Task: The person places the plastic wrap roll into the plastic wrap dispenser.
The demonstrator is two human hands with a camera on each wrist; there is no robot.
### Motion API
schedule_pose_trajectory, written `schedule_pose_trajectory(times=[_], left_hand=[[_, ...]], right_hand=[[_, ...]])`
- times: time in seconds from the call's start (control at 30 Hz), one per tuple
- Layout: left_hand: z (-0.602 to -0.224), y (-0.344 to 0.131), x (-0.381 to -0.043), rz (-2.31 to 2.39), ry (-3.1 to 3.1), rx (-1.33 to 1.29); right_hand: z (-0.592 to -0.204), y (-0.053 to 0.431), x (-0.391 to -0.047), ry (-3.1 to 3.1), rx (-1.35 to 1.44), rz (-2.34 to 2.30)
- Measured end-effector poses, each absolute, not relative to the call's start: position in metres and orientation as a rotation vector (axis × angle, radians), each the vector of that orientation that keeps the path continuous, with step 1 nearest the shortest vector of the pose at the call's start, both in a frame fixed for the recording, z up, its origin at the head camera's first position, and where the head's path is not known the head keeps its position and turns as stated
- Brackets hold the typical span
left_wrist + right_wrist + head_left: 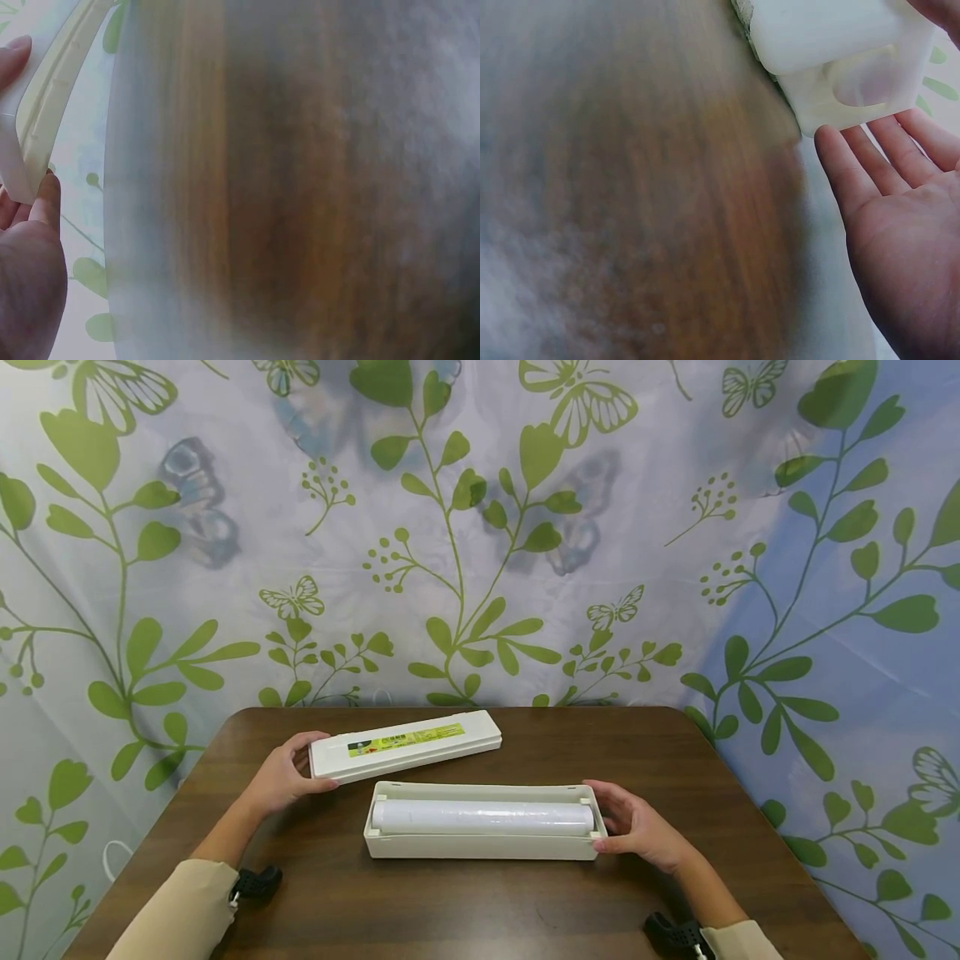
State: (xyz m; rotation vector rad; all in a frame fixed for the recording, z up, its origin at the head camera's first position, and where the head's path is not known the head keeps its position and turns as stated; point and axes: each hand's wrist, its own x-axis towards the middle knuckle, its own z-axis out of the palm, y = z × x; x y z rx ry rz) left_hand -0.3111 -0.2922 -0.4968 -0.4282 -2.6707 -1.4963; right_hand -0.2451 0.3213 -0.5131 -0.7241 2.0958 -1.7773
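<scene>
My left hand (pixel 279 781) grips the left end of a white lid (pixel 407 748) that carries a yellow-green label. The lid slants up to the right, behind the box; whether it touches the table cannot be told. In the left wrist view, thumb and fingers sit on either side of the lid's end (pixel 52 97). Below it, a long white dispenser box (pixel 480 847) rests uncovered with a roll of clear-looking film (pixel 483 817) lying inside. My right hand (pixel 647 828) holds the box's right end, thumb at the front corner. A round opening shows in the box end (pixel 832 34) in the right wrist view.
Everything is on a brown wooden table (pixel 480 910) with rounded far corners. Right behind it hangs a curtain (pixel 480 568) printed with green leaves and butterflies. Black bands (pixel 257 883) are worn on both wrists.
</scene>
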Motion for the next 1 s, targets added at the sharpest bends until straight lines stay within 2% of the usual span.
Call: schedule_pose_trajectory(times=[1.0], left_hand=[[-0.4874, -0.2916, -0.3053, -1.572, -2.521, -0.453]], right_hand=[[-0.5106, 0.3272, -0.2486, 2.090, -0.824, -1.756]])
